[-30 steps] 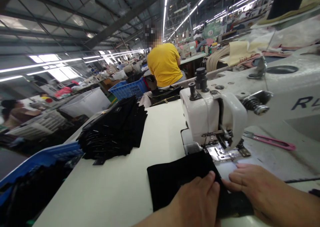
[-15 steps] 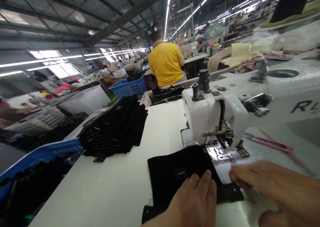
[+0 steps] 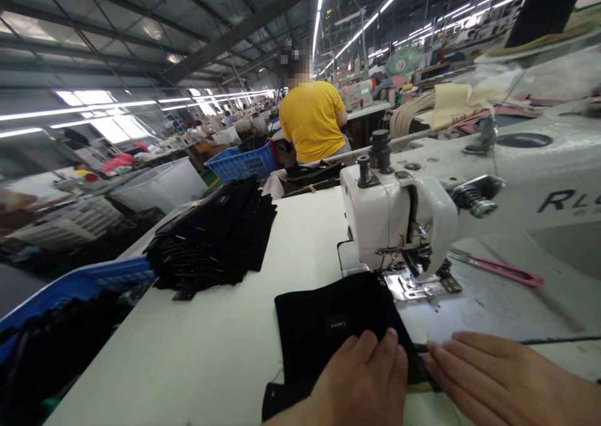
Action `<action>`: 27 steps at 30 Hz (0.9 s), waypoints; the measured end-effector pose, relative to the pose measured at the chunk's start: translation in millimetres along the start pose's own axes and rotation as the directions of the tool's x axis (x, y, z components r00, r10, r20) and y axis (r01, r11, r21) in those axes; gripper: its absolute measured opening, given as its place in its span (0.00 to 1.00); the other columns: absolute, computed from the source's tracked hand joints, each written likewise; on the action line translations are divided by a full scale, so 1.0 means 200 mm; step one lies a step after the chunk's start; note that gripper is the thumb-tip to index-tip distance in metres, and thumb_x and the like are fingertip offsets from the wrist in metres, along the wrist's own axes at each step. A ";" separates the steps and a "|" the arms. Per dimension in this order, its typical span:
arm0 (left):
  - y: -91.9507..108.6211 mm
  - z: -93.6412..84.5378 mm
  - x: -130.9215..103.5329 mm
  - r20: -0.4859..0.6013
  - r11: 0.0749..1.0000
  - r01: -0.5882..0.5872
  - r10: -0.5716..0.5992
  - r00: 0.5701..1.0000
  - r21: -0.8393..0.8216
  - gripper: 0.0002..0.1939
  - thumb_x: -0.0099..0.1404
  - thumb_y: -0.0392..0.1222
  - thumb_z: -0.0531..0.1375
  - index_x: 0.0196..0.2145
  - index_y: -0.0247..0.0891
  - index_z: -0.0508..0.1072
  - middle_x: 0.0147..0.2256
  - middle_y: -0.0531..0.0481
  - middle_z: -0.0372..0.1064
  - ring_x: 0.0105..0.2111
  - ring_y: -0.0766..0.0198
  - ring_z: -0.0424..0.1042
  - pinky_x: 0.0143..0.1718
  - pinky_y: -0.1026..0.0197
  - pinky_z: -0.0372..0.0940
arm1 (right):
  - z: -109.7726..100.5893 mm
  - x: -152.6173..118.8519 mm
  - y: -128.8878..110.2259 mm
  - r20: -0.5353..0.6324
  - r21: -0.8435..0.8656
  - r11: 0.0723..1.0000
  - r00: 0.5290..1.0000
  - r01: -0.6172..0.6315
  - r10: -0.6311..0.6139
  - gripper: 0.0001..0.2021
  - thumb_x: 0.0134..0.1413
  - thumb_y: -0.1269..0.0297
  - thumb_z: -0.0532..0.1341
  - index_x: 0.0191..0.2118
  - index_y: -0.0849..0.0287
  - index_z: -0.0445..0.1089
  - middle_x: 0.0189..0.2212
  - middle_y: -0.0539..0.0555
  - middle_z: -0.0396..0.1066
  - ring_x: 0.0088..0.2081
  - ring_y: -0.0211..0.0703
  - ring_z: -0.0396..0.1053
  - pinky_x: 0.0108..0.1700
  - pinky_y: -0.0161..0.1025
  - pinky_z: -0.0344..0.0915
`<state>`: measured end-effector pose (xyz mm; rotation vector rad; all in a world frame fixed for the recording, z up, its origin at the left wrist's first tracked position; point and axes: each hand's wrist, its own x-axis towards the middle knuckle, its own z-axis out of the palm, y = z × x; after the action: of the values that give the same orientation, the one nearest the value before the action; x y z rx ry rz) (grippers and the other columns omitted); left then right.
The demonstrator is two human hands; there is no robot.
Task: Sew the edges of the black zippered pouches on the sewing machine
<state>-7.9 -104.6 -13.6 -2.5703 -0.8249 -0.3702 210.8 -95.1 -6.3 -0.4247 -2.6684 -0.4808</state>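
A black fabric panel (image 3: pixel 323 344) with a small dark label lies on the white table, its upper right corner close to the sewing machine's presser foot (image 3: pixel 416 266). My left hand (image 3: pixel 364 379) rests on the panel's lower part, fingers flat and side by side. At the panel's right edge a black zipper strip (image 3: pixel 417 386) shows gold teeth. My right hand (image 3: pixel 507 376) covers the strip's outer end, with thumb and fingertips close together over it; what lies beneath them is hidden. The white sewing machine (image 3: pixel 394 213) stands just beyond both hands.
A stack of black pieces (image 3: pixel 213 241) lies on the table's left (image 3: pixel 225 344). Beside it is a blue basket (image 3: pixel 101 275) of dark fabric. Pink-handled snips (image 3: pixel 507 271) lie by the machine. A co-worker in a yellow shirt (image 3: pixel 312 122) sits ahead, near another blue basket (image 3: pixel 248 163).
My right hand has come down flatter onto the strip, and gold zipper teeth now show there. My left hand stays on the panel. The view has shifted slightly.
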 end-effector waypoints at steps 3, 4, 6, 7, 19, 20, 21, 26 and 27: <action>-0.01 0.02 0.00 -0.032 0.999 0.023 -0.024 0.999 -0.032 0.14 0.67 0.39 0.49 0.40 0.34 0.72 0.42 0.49 0.73 0.30 0.64 0.69 0.28 0.64 0.63 | 0.04 0.00 -0.02 0.016 0.022 0.998 0.998 -0.055 0.055 0.21 0.54 0.81 0.41 0.38 0.59 0.68 0.31 0.54 0.74 0.32 0.46 0.69 0.36 0.44 0.65; -0.01 0.02 0.00 -0.030 0.999 0.030 -0.032 0.999 -0.045 0.14 0.67 0.39 0.49 0.40 0.34 0.72 0.42 0.50 0.73 0.31 0.64 0.69 0.30 0.64 0.63 | 0.05 0.00 -0.02 0.014 0.021 0.997 0.997 -0.078 0.078 0.21 0.53 0.82 0.41 0.37 0.59 0.68 0.31 0.53 0.74 0.32 0.46 0.69 0.36 0.44 0.65; -0.02 0.02 0.01 0.039 0.997 0.033 -0.030 0.999 -0.068 0.14 0.67 0.39 0.48 0.42 0.34 0.72 0.45 0.49 0.72 0.34 0.63 0.70 0.33 0.64 0.64 | 0.06 0.01 -0.01 -0.011 0.017 0.993 0.993 -0.118 0.118 0.22 0.52 0.83 0.40 0.38 0.59 0.67 0.33 0.53 0.73 0.34 0.45 0.69 0.39 0.45 0.64; -0.03 0.02 0.01 0.101 0.997 0.027 -0.019 0.995 -0.079 0.15 0.68 0.40 0.48 0.43 0.33 0.71 0.47 0.48 0.71 0.36 0.63 0.70 0.35 0.64 0.63 | 0.07 0.01 0.00 -0.036 0.018 0.990 0.990 -0.137 0.138 0.22 0.52 0.83 0.39 0.39 0.60 0.67 0.34 0.54 0.73 0.35 0.45 0.69 0.41 0.45 0.63; -0.17 0.01 0.09 0.365 0.990 -0.076 0.116 0.924 -0.121 0.19 0.68 0.38 0.48 0.53 0.26 0.65 0.54 0.41 0.64 0.53 0.60 0.61 0.51 0.59 0.56 | 0.13 0.11 0.10 -0.103 0.005 0.963 0.957 -0.271 0.270 0.17 0.52 0.82 0.44 0.38 0.61 0.64 0.33 0.57 0.72 0.32 0.45 0.70 0.33 0.41 0.64; -0.18 0.01 0.09 0.371 0.987 -0.094 0.136 0.919 -0.127 0.20 0.67 0.39 0.49 0.53 0.26 0.65 0.53 0.41 0.65 0.54 0.60 0.60 0.52 0.59 0.56 | 0.13 0.11 0.12 -0.092 -0.018 0.961 0.958 -0.275 0.273 0.16 0.52 0.82 0.44 0.38 0.61 0.64 0.34 0.58 0.72 0.31 0.46 0.70 0.31 0.41 0.64; -0.20 0.01 0.10 0.380 0.984 -0.107 0.154 0.912 -0.141 0.20 0.67 0.39 0.50 0.52 0.26 0.66 0.53 0.41 0.66 0.55 0.59 0.60 0.52 0.58 0.55 | 0.13 0.12 0.13 -0.087 -0.042 0.960 0.959 -0.276 0.271 0.15 0.52 0.82 0.44 0.38 0.61 0.64 0.35 0.59 0.72 0.30 0.46 0.70 0.29 0.40 0.64; -0.30 0.00 0.14 0.406 0.926 0.072 0.093 0.909 -0.372 0.16 0.66 0.35 0.51 0.50 0.25 0.67 0.51 0.43 0.67 0.52 0.61 0.64 0.55 0.61 0.55 | 0.15 0.14 0.14 -0.095 0.041 0.928 0.923 -0.371 0.373 0.13 0.59 0.76 0.44 0.43 0.64 0.62 0.29 0.58 0.72 0.25 0.44 0.70 0.23 0.37 0.64; -0.33 -0.01 0.15 0.421 0.883 0.158 0.048 0.906 -0.441 0.15 0.67 0.34 0.51 0.50 0.27 0.67 0.51 0.45 0.68 0.51 0.64 0.66 0.54 0.63 0.57 | 0.16 0.14 0.13 -0.085 0.074 0.902 0.899 -0.425 0.431 0.13 0.60 0.73 0.44 0.46 0.65 0.61 0.26 0.55 0.72 0.23 0.43 0.70 0.22 0.37 0.64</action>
<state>-23.8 -41.5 18.6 -3.1513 -1.0693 -0.0147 186.0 -53.6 -15.1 -0.9198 -2.3844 -0.2834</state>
